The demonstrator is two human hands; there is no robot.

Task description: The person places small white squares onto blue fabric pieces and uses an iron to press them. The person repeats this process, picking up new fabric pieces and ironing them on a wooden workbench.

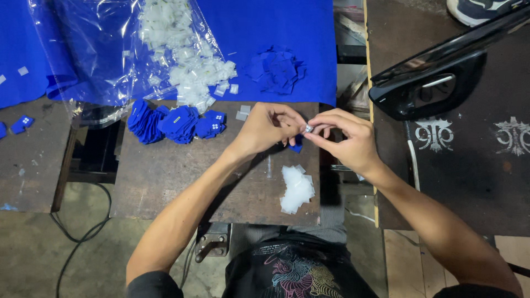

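Small white piece (309, 128), square-ish, pinched between the fingertips of both hands above the far edge of the brown work board (165, 176). Too small to make out more of it. Just below it, a small blue fabric piece (297, 147) shows under the left hand's fingers, apparently held there.

Left hand (268, 129): fingers closed together, thumb and forefinger tips clamped on the white piece. Right hand (345, 138): fingers curled, tips also pressed on the same white piece from the other side. The two hands touch at the fingertips.

On the board, near the person's body, a loose heap of white translucent scraps (297, 189). Further left on the board, stacks of blue fabric pieces (176, 122), some with small white squares on top. Two pale squares (243, 112) lie just beside those stacks.

Beyond the board, a large blue cloth (265, 27) with a small pile of blue cut pieces (276, 70) on it. A clear plastic bag (99, 49) lies across the cloth, spilling white pieces (187, 60) toward the board.

To the right, a dark table (469, 182) with pale printed motifs; a black iron (436, 77) rests on it, well apart from the hands. A black cable (83, 232) runs over the floor at lower left.
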